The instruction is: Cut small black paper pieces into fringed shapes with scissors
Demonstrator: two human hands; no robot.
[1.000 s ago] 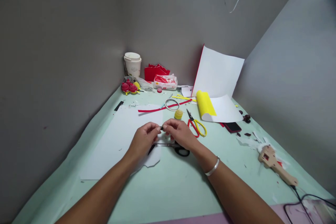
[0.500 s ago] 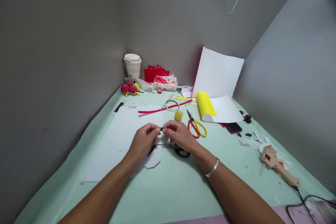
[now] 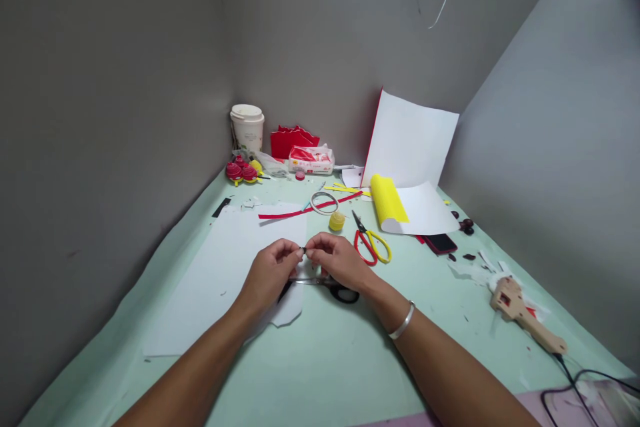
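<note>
Between their fingertips, my left hand (image 3: 267, 273) and my right hand (image 3: 336, 257) pinch a tiny dark piece (image 3: 304, 251), too small to name with certainty. Both hands are closed and nearly touch each other. Below them lie black-handled scissors (image 3: 345, 293), their blades partly hidden under the hands. White paper (image 3: 205, 293) spreads beneath and to the left of my left hand. Just beyond my right hand sit a yellow coiled roll (image 3: 337, 221) and red-and-yellow-handled scissors (image 3: 373, 247).
A tape ring (image 3: 324, 203) rests across a red strip (image 3: 280, 216). Yellow corrugated paper (image 3: 387, 203) curls at the right, near a phone (image 3: 440, 244). A glue gun (image 3: 527, 317) with a cord lies far right. At the back stand a lidded cup (image 3: 247, 128) and a tissue pack (image 3: 311, 160).
The whole view has shifted slightly. My fingertips have come a little closer together, and less of the small dark piece shows between them.
</note>
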